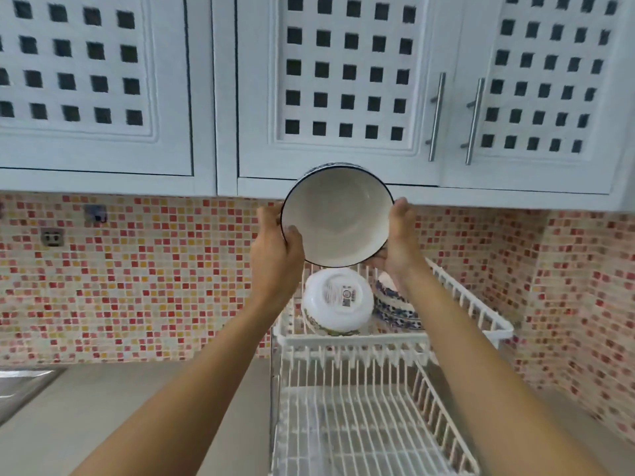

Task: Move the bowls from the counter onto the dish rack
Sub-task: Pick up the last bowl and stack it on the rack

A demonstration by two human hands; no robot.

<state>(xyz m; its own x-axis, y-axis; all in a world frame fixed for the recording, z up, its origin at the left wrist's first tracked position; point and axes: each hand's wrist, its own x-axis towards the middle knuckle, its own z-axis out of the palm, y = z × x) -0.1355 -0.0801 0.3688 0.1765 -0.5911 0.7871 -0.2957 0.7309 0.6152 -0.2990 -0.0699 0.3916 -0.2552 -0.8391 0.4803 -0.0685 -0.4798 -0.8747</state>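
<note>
Both hands raised, gripping one bowl [338, 214] between them. Left hand [276, 255] clamped on the bowl's left rim, thumb hooked just inside the edge. Right hand [398, 240] pressed against the right side, fingers wrapped behind. Bowl tipped on edge, white inside facing the camera, thin dark rim — held in the air above the upper tier of the white wire dish rack [378, 341], not touching it.

Upper tier already carries an overturned white bowl [338, 300], label on its base showing, and just to its right a blue-patterned dish [395, 309], partly hidden by the right forearm. Lower tier bare wire.

Rack stands on a beige counter [103, 400]. Behind — red and yellow mosaic backsplash [154, 276]; white lattice cabinets [343, 80] overhead.
</note>
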